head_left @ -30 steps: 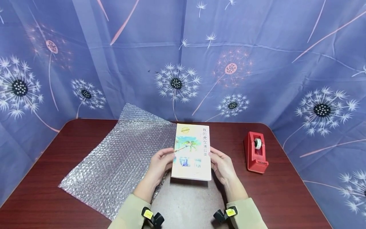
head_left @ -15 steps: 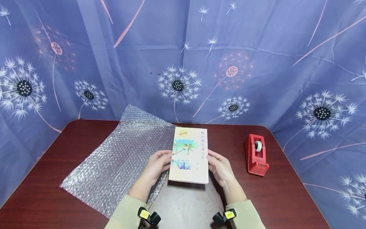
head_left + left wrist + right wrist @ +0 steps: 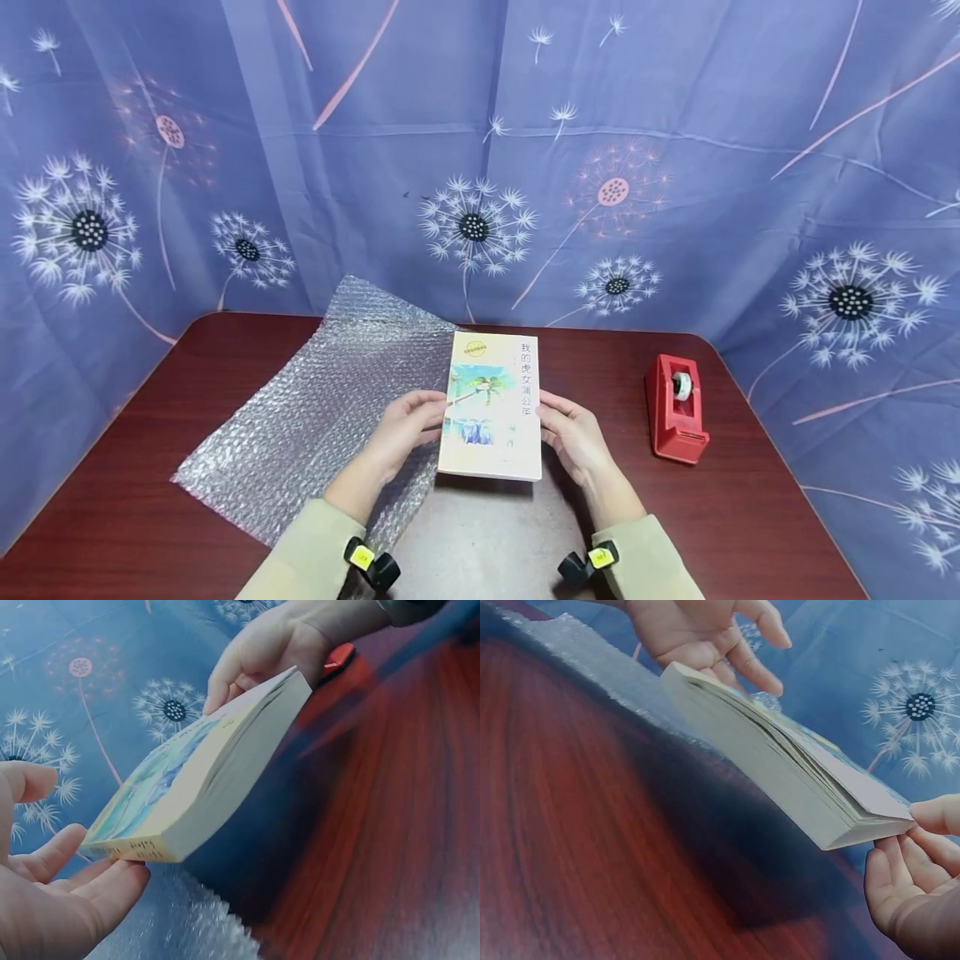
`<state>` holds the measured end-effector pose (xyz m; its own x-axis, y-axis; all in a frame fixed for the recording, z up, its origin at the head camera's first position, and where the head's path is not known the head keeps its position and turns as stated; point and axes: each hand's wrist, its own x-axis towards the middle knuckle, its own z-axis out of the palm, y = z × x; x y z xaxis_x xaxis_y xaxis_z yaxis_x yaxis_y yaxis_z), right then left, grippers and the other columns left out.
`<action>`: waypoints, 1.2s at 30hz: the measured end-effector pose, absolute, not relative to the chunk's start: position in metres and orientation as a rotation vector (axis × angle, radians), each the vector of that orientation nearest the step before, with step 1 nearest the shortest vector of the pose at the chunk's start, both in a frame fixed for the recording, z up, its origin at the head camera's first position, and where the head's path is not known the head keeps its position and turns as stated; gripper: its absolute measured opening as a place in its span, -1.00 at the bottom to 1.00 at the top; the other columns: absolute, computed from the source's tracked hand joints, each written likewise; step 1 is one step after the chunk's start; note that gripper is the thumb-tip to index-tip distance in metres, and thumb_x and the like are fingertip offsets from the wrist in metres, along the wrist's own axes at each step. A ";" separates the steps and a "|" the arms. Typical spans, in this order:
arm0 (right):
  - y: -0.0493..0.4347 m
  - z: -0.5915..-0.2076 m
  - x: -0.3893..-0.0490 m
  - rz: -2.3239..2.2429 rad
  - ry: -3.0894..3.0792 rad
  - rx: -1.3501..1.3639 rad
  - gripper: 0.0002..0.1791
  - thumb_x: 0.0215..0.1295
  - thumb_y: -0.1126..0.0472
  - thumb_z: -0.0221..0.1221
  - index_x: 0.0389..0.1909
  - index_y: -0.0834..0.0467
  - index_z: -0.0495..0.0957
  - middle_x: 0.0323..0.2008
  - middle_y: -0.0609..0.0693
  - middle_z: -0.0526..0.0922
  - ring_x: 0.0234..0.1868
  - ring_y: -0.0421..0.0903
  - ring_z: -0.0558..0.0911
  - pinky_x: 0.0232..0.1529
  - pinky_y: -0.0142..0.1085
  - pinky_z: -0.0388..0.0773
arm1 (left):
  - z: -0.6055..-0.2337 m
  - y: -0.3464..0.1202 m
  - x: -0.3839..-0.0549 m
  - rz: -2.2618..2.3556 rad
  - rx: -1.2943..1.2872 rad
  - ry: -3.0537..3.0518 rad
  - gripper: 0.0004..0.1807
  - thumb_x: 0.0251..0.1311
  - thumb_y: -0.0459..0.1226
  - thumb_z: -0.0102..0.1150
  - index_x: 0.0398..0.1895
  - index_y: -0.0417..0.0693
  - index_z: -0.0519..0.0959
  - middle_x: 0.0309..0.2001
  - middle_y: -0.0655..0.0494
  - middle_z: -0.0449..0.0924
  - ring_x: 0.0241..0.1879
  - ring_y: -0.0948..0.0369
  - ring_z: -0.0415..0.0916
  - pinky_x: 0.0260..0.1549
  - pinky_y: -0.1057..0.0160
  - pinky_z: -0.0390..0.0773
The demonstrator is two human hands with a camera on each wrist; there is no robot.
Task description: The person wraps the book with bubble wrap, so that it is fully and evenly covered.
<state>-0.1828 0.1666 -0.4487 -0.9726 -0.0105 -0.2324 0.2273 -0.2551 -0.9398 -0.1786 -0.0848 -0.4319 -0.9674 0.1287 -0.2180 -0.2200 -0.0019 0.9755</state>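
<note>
Shifting slightly toward nine o'clock, the book [image 3: 489, 406] rests on the spread left hand [image 3: 401, 429] while the right hand [image 3: 576, 440] pinches it.

- Book [image 3: 491, 406], centre of the frame: paper, its printed cover smooth with a faint sheen; the page edges [image 3: 757, 761] look matt and finely ridged.
- Bubble wrap [image 3: 300, 425], left of centre: thin clear plastic, knobbly all over and glossy – it glints silver.
- Table [image 3: 750, 517], lower half: dark red wood-grain surface, smooth and polished.
- Tape dispenser [image 3: 663, 425], right: hard red plastic, smooth, lightly shiny.
- Backdrop [image 3: 367, 208], upper half: printed cloth, matt and softly creased.
- Sleeves [image 3: 303, 542], bottom edge: matt woven-looking cloth – plain, pale.
- Wrist cameras [image 3: 384, 572], lower centre: black, seemingly plastic.
</note>
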 end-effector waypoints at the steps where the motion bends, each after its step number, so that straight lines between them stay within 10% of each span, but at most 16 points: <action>1: 0.166 -0.448 -0.183 -2.351 1.822 0.264 -0.52 0.27 0.42 0.07 0.21 0.46 0.33 -0.26 -0.04 0.69 -0.26 -0.19 0.66 -0.23 -0.32 0.61 | -0.431 -0.086 -0.178 2.066 -0.094 2.026 -0.56 0.25 -0.21 0.10 0.11 -0.30 0.43 0.07 -0.23 0.52 0.04 -0.02 0.56 0.06 0.03 0.55; 36: 0.142 -0.442 -0.198 -2.174 1.939 0.112 -0.54 0.22 0.46 0.09 0.14 0.52 0.36 -0.15 0.17 0.65 -0.29 -0.22 0.66 -0.25 -0.36 0.65 | -0.428 -0.122 -0.178 2.079 -0.183 1.937 -0.51 0.27 -0.20 0.00 0.19 -0.33 0.34 0.09 -0.28 0.48 -0.09 0.13 0.60 0.01 0.11 0.59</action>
<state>-0.1978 0.1420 -0.4422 -0.9716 -0.1169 -0.2059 0.2179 -0.1014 -0.9707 -0.1782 -0.1224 -0.4282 -0.9490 0.1260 -0.2889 -0.2970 -0.0513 0.9535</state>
